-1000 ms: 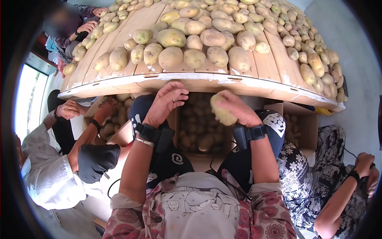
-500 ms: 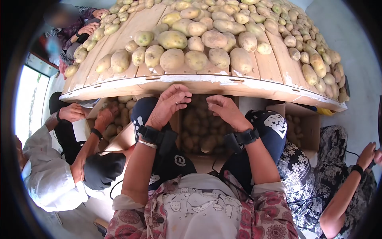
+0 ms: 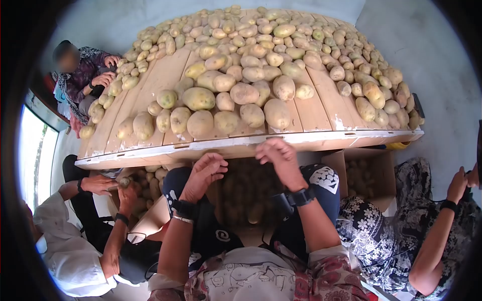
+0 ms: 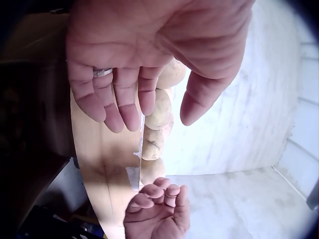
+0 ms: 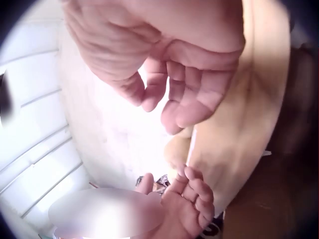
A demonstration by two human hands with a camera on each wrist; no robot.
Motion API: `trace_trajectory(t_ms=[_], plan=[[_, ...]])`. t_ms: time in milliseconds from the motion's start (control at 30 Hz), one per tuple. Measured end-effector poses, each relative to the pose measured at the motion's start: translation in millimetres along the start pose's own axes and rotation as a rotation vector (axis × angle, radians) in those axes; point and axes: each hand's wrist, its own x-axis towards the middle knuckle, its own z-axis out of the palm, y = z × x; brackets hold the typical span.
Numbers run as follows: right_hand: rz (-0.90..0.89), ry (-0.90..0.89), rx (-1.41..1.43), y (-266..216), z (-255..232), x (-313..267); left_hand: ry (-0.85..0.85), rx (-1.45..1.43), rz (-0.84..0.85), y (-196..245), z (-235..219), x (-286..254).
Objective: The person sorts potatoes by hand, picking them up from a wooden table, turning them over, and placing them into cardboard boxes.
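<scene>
Both hands are raised at the near edge of a slatted wooden table (image 3: 321, 108) covered with potatoes (image 3: 199, 99). The left hand (image 3: 205, 175) holds nothing; in the left wrist view its fingers (image 4: 127, 107) are loosely bent with the thumb apart. To its right, the right hand (image 3: 278, 158) is at the table's white-edged front board, empty too. In the right wrist view the right hand (image 5: 174, 64) has bent fingers, with thumb and index tip close together. Below and between the hands, a box of potatoes (image 3: 251, 193) sits in shadow between the knees.
A person at the left holds a potato (image 3: 124, 182) over another box of potatoes (image 3: 150, 188). At the right stands a cardboard box (image 3: 384, 175) with potatoes, beside a seated person in patterned clothes (image 3: 374, 226). Another person (image 3: 83, 80) sits at the far left.
The potato in the right hand a second ago is gone from it. The right hand has risen toward the table edge. The head view has tilted up, showing more of the table.
</scene>
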Motion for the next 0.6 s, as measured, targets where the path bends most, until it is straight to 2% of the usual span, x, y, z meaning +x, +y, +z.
trace_trajectory(t_ms=[33,100,200,367,467,567,600], plan=[[-0.131,0.078,0.039,-4.2,-7.2,4.8,0.002,0.007,0.0,0.7,1.3,-1.7],[-0.156,0.27,0.142,-16.0,-26.3,12.3,0.015,0.004,0.005,-0.4,0.2,-2.2],[-0.158,0.441,0.347,-25.7,-47.0,16.3,0.016,0.01,0.013,-0.5,3.4,0.6],[-0.154,0.474,0.418,-16.5,-54.6,16.6,0.066,-0.014,0.04,-4.9,1.3,2.9],[-0.131,0.468,0.437,-14.8,-46.7,18.4,0.023,-0.024,0.038,-3.5,-3.5,2.6],[-0.129,0.45,0.411,-9.9,-39.5,19.3,0.06,-0.181,0.076,-7.9,-9.4,5.2],[-0.177,0.443,0.308,-9.1,-33.3,19.4,0.061,-0.187,0.084,-9.2,-7.3,5.0]])
